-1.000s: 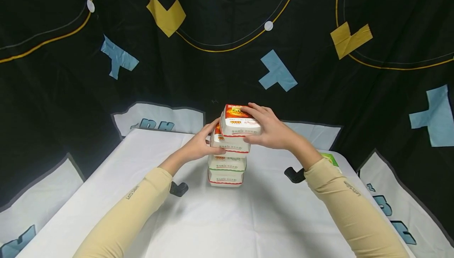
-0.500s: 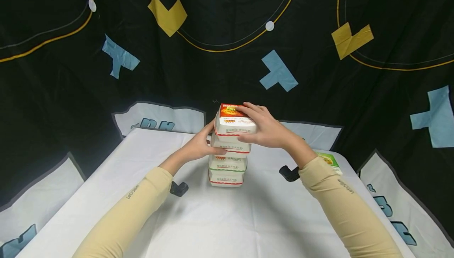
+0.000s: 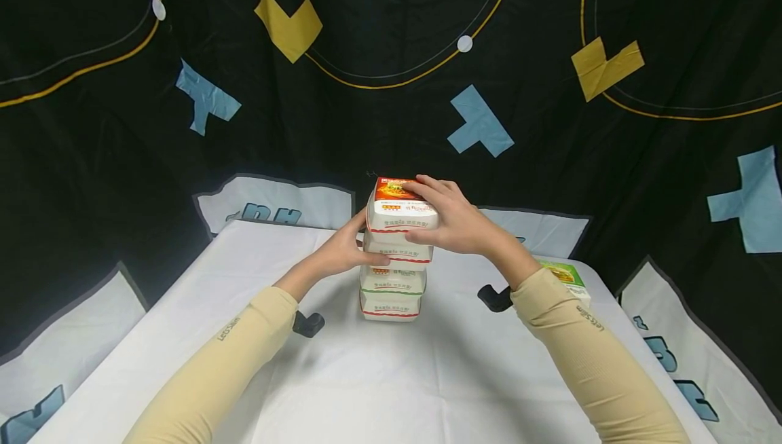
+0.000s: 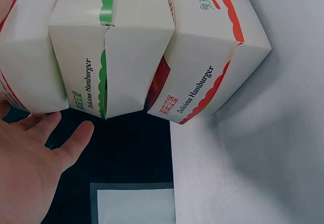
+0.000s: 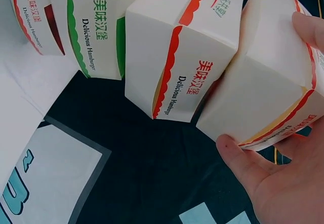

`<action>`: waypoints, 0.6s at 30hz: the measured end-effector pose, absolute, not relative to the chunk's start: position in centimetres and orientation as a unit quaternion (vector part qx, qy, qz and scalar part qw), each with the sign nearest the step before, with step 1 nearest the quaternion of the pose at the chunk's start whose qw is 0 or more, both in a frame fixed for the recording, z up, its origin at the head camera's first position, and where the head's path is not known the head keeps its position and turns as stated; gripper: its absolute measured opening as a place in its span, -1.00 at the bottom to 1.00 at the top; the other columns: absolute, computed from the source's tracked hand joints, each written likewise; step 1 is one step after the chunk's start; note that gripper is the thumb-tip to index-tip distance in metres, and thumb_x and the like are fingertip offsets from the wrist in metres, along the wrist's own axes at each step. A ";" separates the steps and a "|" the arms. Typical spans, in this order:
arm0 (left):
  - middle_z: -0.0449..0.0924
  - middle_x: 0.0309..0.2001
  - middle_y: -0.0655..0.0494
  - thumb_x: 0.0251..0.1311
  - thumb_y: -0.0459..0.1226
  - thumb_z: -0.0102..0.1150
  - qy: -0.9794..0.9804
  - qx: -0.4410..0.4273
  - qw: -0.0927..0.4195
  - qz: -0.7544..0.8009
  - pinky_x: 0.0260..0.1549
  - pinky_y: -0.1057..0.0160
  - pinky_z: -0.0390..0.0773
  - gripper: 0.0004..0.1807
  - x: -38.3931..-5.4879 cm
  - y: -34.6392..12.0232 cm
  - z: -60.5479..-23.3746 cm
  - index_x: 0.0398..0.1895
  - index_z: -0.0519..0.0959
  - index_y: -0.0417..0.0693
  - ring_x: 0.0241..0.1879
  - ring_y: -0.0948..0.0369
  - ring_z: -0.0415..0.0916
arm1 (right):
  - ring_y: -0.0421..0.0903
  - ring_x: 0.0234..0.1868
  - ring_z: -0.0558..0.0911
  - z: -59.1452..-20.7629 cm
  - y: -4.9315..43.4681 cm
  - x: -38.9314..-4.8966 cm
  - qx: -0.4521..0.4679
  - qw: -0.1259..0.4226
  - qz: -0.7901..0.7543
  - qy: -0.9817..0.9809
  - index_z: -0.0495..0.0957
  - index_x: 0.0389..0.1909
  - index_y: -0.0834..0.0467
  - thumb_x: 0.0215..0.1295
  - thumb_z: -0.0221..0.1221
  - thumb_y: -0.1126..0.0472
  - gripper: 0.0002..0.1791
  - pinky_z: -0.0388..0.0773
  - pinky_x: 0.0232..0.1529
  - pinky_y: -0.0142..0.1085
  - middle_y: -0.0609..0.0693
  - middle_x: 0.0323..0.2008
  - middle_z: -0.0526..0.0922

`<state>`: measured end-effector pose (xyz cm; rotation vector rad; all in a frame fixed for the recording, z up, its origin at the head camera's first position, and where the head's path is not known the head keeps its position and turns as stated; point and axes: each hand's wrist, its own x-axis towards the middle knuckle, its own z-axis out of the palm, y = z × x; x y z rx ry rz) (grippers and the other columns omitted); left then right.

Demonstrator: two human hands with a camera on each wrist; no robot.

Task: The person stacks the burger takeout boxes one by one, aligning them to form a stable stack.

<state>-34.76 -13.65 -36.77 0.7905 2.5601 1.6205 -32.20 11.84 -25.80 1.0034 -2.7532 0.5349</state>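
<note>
A stack of white cardboard burger boxes stands on the white table (image 3: 342,376). The bottom box (image 3: 389,308) has a red wavy trim, and the box above it (image 3: 393,281) a green one. My left hand (image 3: 336,252) holds the red-trimmed box over that (image 3: 406,250), thumb across its front, on its left side. Uppermost is another red-trimmed box (image 3: 391,218) with a burger picture on its lid. My right hand (image 3: 455,225) grips it from the right, fingers over the lid and thumb low on the front. In the right wrist view, this top box (image 5: 268,67) touches the one beneath at a slight tilt.
Another burger box with a green lid (image 3: 562,273) sits at the table's right side, partly behind my right forearm. Black straps (image 3: 495,298) show below both wrists. A black curtain (image 3: 391,132) hangs behind the table.
My right hand has moved left with the top box, bringing it more squarely over the stack. The left hand and the lower boxes stay nearly still.
</note>
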 end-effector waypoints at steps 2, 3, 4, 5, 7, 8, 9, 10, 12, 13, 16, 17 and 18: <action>0.37 0.36 0.15 0.00 -0.14 0.57 0.815 0.256 0.002 0.519 0.21 -0.10 0.45 0.23 -34.8 -13.6 -36.8 0.60 -0.12 0.44 0.37 0.09 0.23 | 0.06 0.47 0.08 -25.9 11.9 -32.2 0.335 0.084 0.178 -0.921 0.12 0.56 -0.23 0.15 0.33 -0.21 -0.04 0.57 0.07 0.02 -0.08 0.61 0.00; 0.37 0.35 0.17 0.00 -0.13 0.58 0.815 0.257 -0.001 0.519 0.21 -0.10 0.45 0.23 -34.8 -13.6 -36.9 0.59 -0.12 0.49 0.36 0.10 0.23 | 0.06 0.47 0.08 -25.9 11.9 -32.3 0.335 0.085 0.178 -0.921 0.12 0.56 -0.23 0.15 0.33 -0.21 -0.04 0.57 0.07 0.02 -0.08 0.61 0.00; 0.38 0.34 0.17 -0.01 -0.12 0.58 0.814 0.259 -0.003 0.519 0.21 -0.10 0.45 0.23 -34.7 -13.6 -36.8 0.58 -0.11 0.51 0.35 0.10 0.24 | 0.06 0.47 0.08 -26.0 11.9 -32.3 0.335 0.086 0.178 -0.921 0.12 0.56 -0.23 0.16 0.33 -0.22 -0.04 0.57 0.07 0.02 -0.08 0.61 0.00; 0.39 0.32 0.18 -0.01 -0.11 0.58 0.814 0.260 -0.004 0.519 0.21 -0.10 0.46 0.22 -34.7 -13.5 -36.8 0.57 -0.10 0.54 0.34 0.11 0.25 | 0.06 0.47 0.08 -26.0 11.9 -32.3 0.335 0.086 0.178 -0.921 0.11 0.56 -0.24 0.16 0.33 -0.22 -0.04 0.57 0.07 0.02 -0.08 0.61 0.00; 0.39 0.31 0.21 -0.03 -0.08 0.59 0.815 0.259 -0.009 0.519 0.20 -0.11 0.46 0.22 -34.6 -13.5 -36.7 0.55 -0.10 0.61 0.33 0.13 0.26 | 0.06 0.47 0.08 -26.0 12.0 -32.4 0.335 0.086 0.177 -0.921 0.11 0.56 -0.23 0.16 0.33 -0.22 -0.04 0.56 0.07 0.02 -0.08 0.61 0.00; 0.38 0.31 0.22 -0.03 -0.07 0.59 0.815 0.258 -0.011 0.519 0.21 -0.12 0.46 0.22 -34.5 -13.4 -36.7 0.55 -0.11 0.63 0.33 0.13 0.26 | 0.06 0.47 0.08 -26.0 12.0 -32.4 0.336 0.087 0.177 -0.921 0.11 0.56 -0.23 0.16 0.32 -0.22 -0.04 0.56 0.07 0.02 -0.08 0.61 0.00; 0.37 0.32 0.22 -0.02 -0.06 0.58 0.814 0.258 -0.013 0.520 0.21 -0.13 0.45 0.22 -34.5 -13.4 -36.7 0.55 -0.12 0.64 0.33 0.13 0.25 | 0.06 0.47 0.08 -26.0 12.0 -32.4 0.336 0.087 0.177 -0.921 0.11 0.56 -0.23 0.17 0.32 -0.22 -0.04 0.56 0.07 0.02 -0.07 0.61 0.00; 0.34 0.34 0.23 -0.02 -0.06 0.58 0.814 0.258 -0.017 0.521 0.22 -0.15 0.44 0.22 -34.5 -13.3 -36.6 0.55 -0.13 0.66 0.34 0.12 0.24 | 0.06 0.47 0.09 -26.0 12.0 -32.4 0.337 0.088 0.176 -0.921 0.11 0.56 -0.23 0.17 0.32 -0.23 -0.04 0.56 0.07 0.02 -0.07 0.61 0.00; 0.29 0.38 0.22 0.01 -0.08 0.56 0.808 0.263 -0.028 0.526 0.25 -0.18 0.40 0.21 -34.5 -13.2 -36.5 0.55 -0.14 0.66 0.37 0.12 0.20 | 0.06 0.47 0.09 -26.0 12.0 -32.5 0.338 0.090 0.173 -0.921 0.11 0.56 -0.22 0.17 0.32 -0.23 -0.04 0.56 0.07 0.02 -0.07 0.61 0.00; 0.27 0.41 0.21 0.03 -0.10 0.55 0.804 0.266 -0.033 0.531 0.27 -0.21 0.37 0.21 -34.5 -13.1 -36.4 0.56 -0.15 0.63 0.39 0.11 0.17 | 0.06 0.47 0.09 -26.0 12.0 -32.5 0.339 0.090 0.173 -0.920 0.11 0.56 -0.22 0.17 0.32 -0.23 -0.04 0.56 0.07 0.02 -0.07 0.61 0.00; 0.14 0.51 0.13 0.08 -0.10 0.52 0.793 0.270 -0.047 0.544 0.34 -0.26 0.27 0.24 -34.6 -13.0 -36.0 0.61 -0.22 0.45 0.47 0.06 0.08 | 0.06 0.47 0.09 -26.0 12.1 -32.5 0.339 0.090 0.171 -0.921 0.11 0.56 -0.22 0.17 0.32 -0.24 -0.04 0.56 0.07 0.01 -0.06 0.61 0.01; 0.10 0.53 0.11 0.10 -0.09 0.50 0.789 0.270 -0.050 0.549 0.35 -0.27 0.26 0.24 -34.6 -13.0 -35.9 0.63 -0.25 0.39 0.48 0.05 0.06 | 0.06 0.47 0.09 -26.0 12.1 -32.5 0.340 0.090 0.170 -0.921 0.11 0.56 -0.22 0.17 0.32 -0.24 -0.04 0.56 0.07 0.00 -0.06 0.61 0.01; 0.04 0.56 0.10 0.12 -0.08 0.48 0.785 0.268 -0.051 0.556 0.37 -0.27 0.24 0.25 -34.6 -12.9 -35.7 0.63 -0.28 0.35 0.51 0.04 0.03 | 0.06 0.47 0.09 -26.0 12.2 -32.5 0.339 0.089 0.170 -0.921 0.11 0.56 -0.22 0.17 0.31 -0.24 -0.05 0.56 0.07 0.00 -0.06 0.61 0.01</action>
